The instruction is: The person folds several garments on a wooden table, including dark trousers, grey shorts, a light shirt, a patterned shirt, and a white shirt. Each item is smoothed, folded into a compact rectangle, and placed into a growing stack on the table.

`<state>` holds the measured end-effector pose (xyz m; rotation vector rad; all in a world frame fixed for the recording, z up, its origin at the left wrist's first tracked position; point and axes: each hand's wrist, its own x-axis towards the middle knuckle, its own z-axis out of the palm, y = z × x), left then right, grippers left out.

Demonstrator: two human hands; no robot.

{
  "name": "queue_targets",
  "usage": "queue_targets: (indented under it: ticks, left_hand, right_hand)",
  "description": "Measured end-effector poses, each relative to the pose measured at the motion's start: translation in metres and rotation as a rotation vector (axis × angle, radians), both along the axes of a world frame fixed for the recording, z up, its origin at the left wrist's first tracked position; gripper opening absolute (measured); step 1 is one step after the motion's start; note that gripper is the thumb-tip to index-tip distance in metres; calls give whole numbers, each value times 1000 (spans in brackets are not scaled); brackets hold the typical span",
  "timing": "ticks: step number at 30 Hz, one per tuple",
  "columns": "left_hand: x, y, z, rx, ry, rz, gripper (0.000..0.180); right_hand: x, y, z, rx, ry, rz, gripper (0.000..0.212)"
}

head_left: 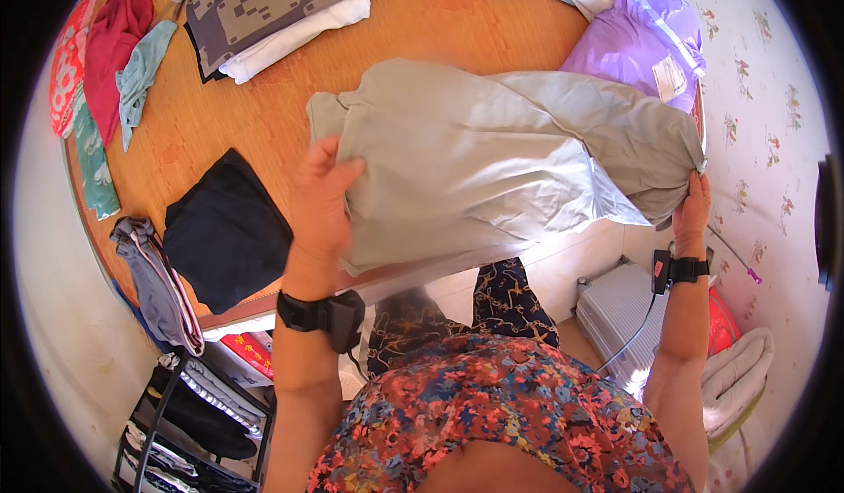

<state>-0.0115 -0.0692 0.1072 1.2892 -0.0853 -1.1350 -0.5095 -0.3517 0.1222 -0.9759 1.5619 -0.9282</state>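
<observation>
A light khaki garment that looks like trousers (pixel 457 150) stretches crosswise over the near edge of the wooden table (pixel 237 115). My left hand (pixel 323 196) is at its left edge, the thumb over the cloth and the other fingers partly hidden; it seems to grip the fabric. At the far right end, my right hand (pixel 693 207) is closed on the gathered corner. Part of the cloth hangs past the table edge between my hands. A folded black cloth (pixel 227 233) lies on the table left of my left hand.
Folded clothes with a grey patterned top (pixel 264 9) lie at the back. A purple plastic bag (pixel 629 31) rests at the back right by the wall. Red and green cloths (pixel 119 44) drape over the left edge. Below stand a silver suitcase (pixel 620 313) and a black rack (pixel 189 405).
</observation>
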Motion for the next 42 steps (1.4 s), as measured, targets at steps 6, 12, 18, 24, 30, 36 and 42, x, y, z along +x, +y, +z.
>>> queue_targets:
  ticks: [6,12,18,24,30,36,42]
  left_hand:
    - [43,-53,-6,21,-275,-62,30]
    - [24,-37,-39,190,-1500,-401,29]
    - [0,-23,-48,234,-1733,-650,27]
    - [17,-24,-41,218,-1402,-184,23]
    - [34,-61,-27,850,-1182,-615,44]
    - [34,-70,-46,731,-1295,-595,45]
    - [31,-73,-48,275,-961,-275,47]
  right_hand:
    - [-13,-2,-13,10,136,14,25]
    - [-23,-3,-22,-45,212,60,25]
    - [30,10,9,2,-18,-100,28]
    - [114,61,50,-128,-197,110,26]
    - [139,66,43,-135,-248,105,27]
    - [109,51,40,-112,-237,50,29]
    - [93,40,34,-16,-235,-63,34]
